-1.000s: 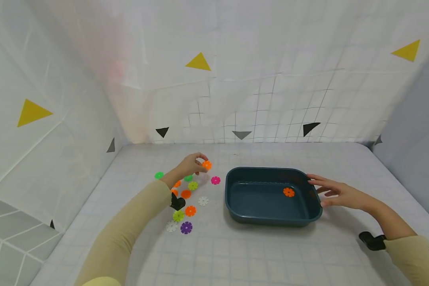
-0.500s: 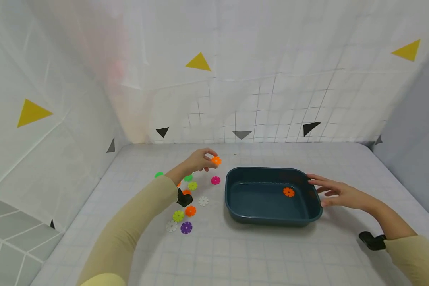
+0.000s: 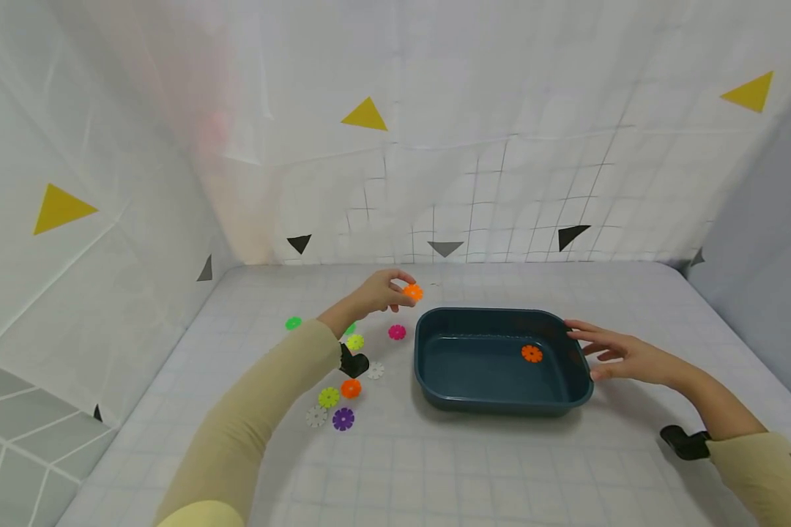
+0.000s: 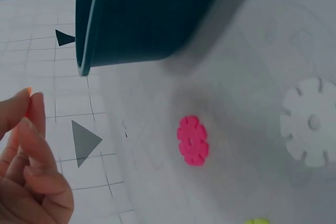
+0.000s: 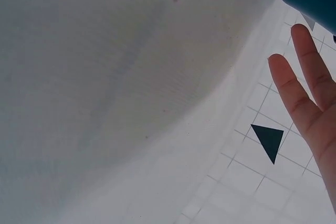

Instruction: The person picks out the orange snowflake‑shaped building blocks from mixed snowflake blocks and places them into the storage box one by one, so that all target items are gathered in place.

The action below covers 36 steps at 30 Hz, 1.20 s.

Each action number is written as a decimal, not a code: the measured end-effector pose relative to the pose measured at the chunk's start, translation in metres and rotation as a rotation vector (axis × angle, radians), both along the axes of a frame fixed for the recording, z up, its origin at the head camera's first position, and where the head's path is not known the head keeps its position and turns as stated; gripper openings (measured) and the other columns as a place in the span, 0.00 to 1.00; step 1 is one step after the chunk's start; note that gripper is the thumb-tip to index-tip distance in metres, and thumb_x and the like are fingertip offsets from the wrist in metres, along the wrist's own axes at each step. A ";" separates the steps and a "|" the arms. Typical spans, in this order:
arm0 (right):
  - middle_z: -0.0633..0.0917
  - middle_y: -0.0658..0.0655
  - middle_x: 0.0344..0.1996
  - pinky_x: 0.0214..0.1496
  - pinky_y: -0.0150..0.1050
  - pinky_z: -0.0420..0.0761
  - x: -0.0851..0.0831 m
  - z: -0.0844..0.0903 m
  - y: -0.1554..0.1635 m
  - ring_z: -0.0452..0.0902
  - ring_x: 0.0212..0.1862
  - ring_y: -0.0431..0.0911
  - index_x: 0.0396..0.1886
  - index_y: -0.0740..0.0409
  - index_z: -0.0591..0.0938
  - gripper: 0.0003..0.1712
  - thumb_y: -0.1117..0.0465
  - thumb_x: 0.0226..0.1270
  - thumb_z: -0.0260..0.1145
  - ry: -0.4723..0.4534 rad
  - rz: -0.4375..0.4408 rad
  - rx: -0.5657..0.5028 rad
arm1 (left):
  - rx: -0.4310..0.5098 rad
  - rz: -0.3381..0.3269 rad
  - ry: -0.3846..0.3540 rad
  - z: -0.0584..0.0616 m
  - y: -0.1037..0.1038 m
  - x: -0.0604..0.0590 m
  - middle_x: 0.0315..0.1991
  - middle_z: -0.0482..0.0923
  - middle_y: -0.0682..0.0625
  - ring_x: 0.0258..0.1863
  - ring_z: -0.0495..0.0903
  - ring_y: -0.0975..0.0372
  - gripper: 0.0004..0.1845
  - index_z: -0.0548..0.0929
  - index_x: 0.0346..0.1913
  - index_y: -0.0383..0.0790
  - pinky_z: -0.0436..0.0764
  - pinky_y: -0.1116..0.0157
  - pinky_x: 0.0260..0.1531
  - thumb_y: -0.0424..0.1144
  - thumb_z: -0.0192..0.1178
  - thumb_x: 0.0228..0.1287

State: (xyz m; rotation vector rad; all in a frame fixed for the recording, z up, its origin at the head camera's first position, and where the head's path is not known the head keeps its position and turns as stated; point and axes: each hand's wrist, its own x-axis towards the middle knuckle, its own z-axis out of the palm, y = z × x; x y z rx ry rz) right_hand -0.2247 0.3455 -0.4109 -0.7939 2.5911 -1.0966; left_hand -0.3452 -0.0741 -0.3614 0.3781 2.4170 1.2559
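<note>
Disc (image 3: 412, 293) orange, pinched by left hand (image 3: 381, 294) above table, just left of tub (image 3: 435, 388) | judged light, stiff, thin plastic; best held at notched rim | right hand (image 3: 622, 354) relaxed, fingers straight against tub's right edge

Left hand (image 3: 377, 293) pinches orange disc (image 3: 412, 293) above table, just left of teal tub (image 3: 435, 388). Right hand (image 3: 616, 354), fingers straight, touches tub's right rim. Second orange disc (image 3: 532, 353) inside.

Bright, even, diffuse light, soft faint shadows, wide-angle bending at edges, wrist views blurred close up
</note>
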 end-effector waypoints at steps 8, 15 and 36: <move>0.51 0.23 0.62 0.44 0.53 0.71 0.000 0.001 -0.001 0.67 0.50 0.28 0.68 0.61 0.60 0.37 0.64 0.59 0.62 0.001 0.007 -0.007 | 0.008 -0.016 -0.015 0.002 0.015 0.002 0.36 0.81 0.48 0.22 0.73 0.59 0.22 0.74 0.53 0.45 0.68 0.69 0.24 0.40 0.65 0.55; 0.51 0.22 0.62 0.44 0.52 0.71 0.001 0.001 -0.002 0.66 0.50 0.27 0.67 0.61 0.60 0.37 0.64 0.59 0.62 0.000 0.009 -0.009 | 0.060 -0.066 -0.020 0.004 0.031 0.005 0.40 0.82 0.42 0.22 0.73 0.60 0.23 0.74 0.55 0.45 0.68 0.68 0.25 0.41 0.65 0.55; 0.50 0.22 0.63 0.43 0.52 0.71 -0.003 -0.005 0.003 0.65 0.51 0.26 0.68 0.62 0.59 0.37 0.64 0.60 0.62 0.021 0.012 0.005 | 0.143 -0.156 -0.063 0.015 0.078 0.015 0.38 0.80 0.37 0.28 0.72 0.46 0.21 0.76 0.52 0.48 0.64 0.67 0.22 0.40 0.67 0.53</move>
